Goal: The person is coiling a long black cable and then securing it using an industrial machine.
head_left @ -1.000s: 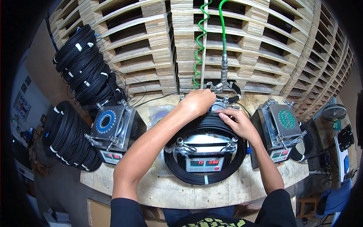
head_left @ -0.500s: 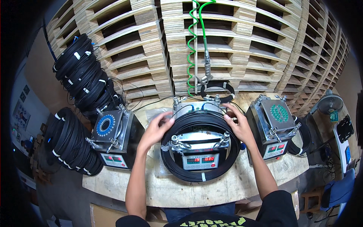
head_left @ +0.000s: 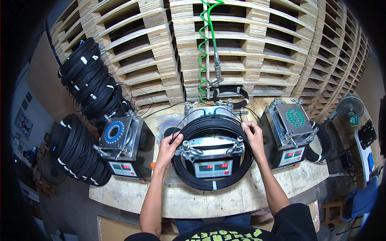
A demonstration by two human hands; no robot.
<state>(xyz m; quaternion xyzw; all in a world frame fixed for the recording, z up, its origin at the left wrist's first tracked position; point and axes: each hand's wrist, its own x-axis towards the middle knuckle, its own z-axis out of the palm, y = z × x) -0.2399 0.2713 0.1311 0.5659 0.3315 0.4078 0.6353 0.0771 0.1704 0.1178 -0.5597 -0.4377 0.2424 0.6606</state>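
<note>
Left hand: a bare hand (head_left: 170,148) grips the left side of a black cable coil, thumb and fingers against the strands.
Right hand: its partner (head_left: 254,137) holds the coil's upper right, fingertips bent over the edge.
Black cable coil: the large loop (head_left: 209,122) stands tilted between the two hands, circling the front of the middle machine, a white tie (head_left: 214,185) at its lowest point.
Middle machine: a metal-topped unit shows its lit display panel (head_left: 213,169) through the loop; blue-ended leads (head_left: 217,109) sit at its rear plate, just behind the coil's top.
Left machine: a similar unit (head_left: 138,148) bears a ring of blue connectors (head_left: 114,132) on its slanted plate.
Right machine: a third unit (head_left: 269,136) carries green connectors (head_left: 296,117).
Desk: pale wood (head_left: 193,203) supports all three machines, with a clear plastic bag (head_left: 164,121) beside the middle one.
Behind: a smaller black coil (head_left: 243,103) lies near a metal air gun (head_left: 217,72) on a green hose (head_left: 210,28), before tall stacks of wooden pallets (head_left: 257,36).
Far left: bundled black coils (head_left: 76,148) rise in two piles.
Far right: a fan (head_left: 348,106) stands near a blue chair (head_left: 362,201).
</note>
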